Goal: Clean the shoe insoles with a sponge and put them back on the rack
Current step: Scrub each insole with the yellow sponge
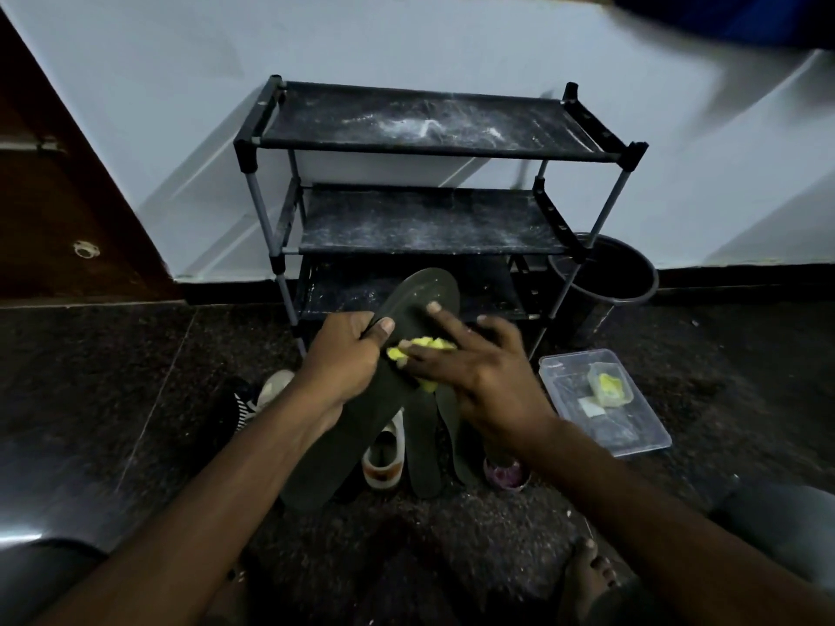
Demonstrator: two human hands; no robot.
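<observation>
So the left hand (343, 350) had a solid grip on the dark insole (357, 431), fingers curled round its left edge and the thumb laid on top. The insole was held up off the floor, slanted, its rounded end pointing at the bottom shelf of the shoe rack (429, 142) and the other end down near the person's left arm. The right hand (474, 363) was spread flat on it, fingers fairly straight and fanned out, pressing a yellow sponge (424, 344) against the middle of the insole. That hand was a bit blurry, so I couldn't tell whether the thumb was pinching the sponge too.

Under the hands, two more dark insoles (424, 449) lay on the dark floor beside a white shoe (382, 460), with a striped shoe (244, 406) to the left and a pinkish one (506, 476) to the right.

The rack stood against the far wall, all its shelves dusty. A black bucket (605, 275) sat just right of it, and nearer was a clear plastic box (632, 438) with a small tub (607, 385) of something yellow inside.
</observation>
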